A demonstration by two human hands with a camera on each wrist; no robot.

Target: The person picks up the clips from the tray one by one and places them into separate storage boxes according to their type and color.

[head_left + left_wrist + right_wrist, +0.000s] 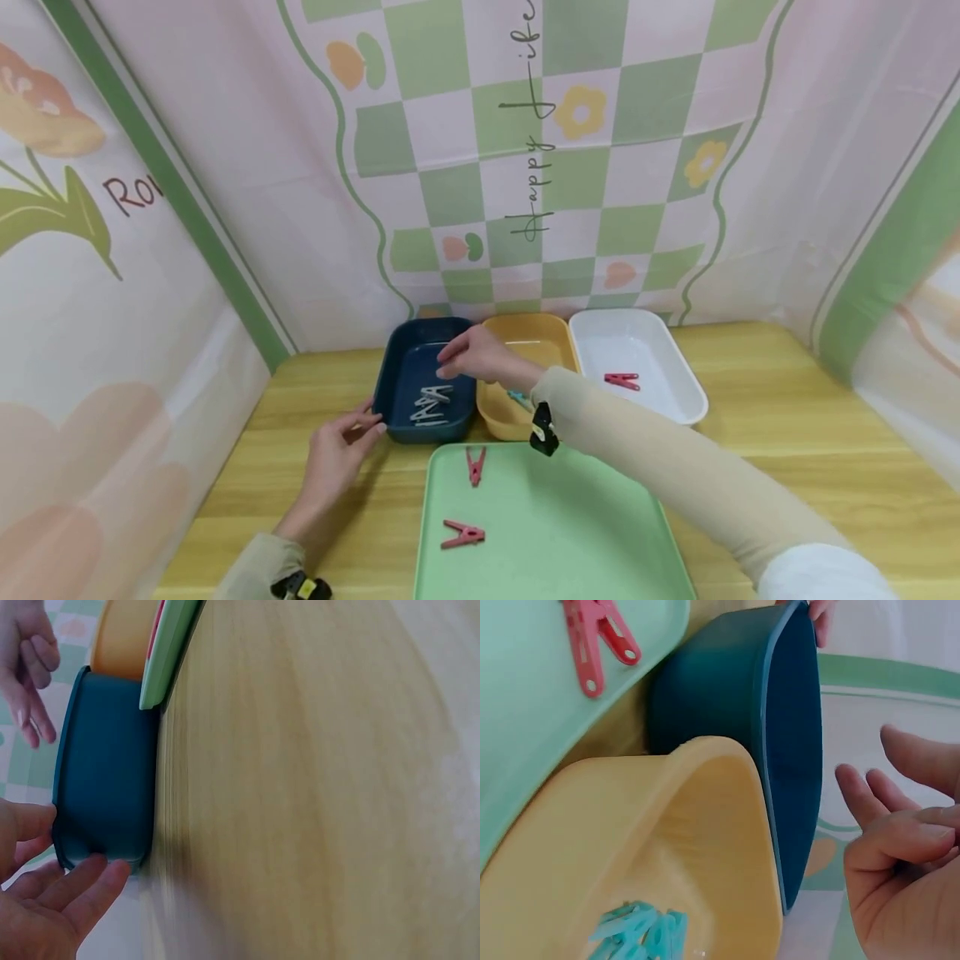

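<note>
My left hand (335,457) holds the near left corner of a dark blue tray (405,358), thumb at the rim and fingers against the outer wall in the left wrist view. Several grey clothespins (431,404) lie in that tray's near half. Above the tray hovers my right hand (480,353), with nothing seen between its thumb and fingers; the right wrist view shows them apart. A yellow tray (536,329) beside it contains teal clothespins (641,934), partly hidden by my right arm in the head view.
A white tray (675,387) on the right holds a red clothespin (622,381). In front, a green tray (570,533) carries two red clothespins, one near its far edge (476,468) and another closer (465,534). A patterned curtain (510,183) hangs behind the wooden table (787,417).
</note>
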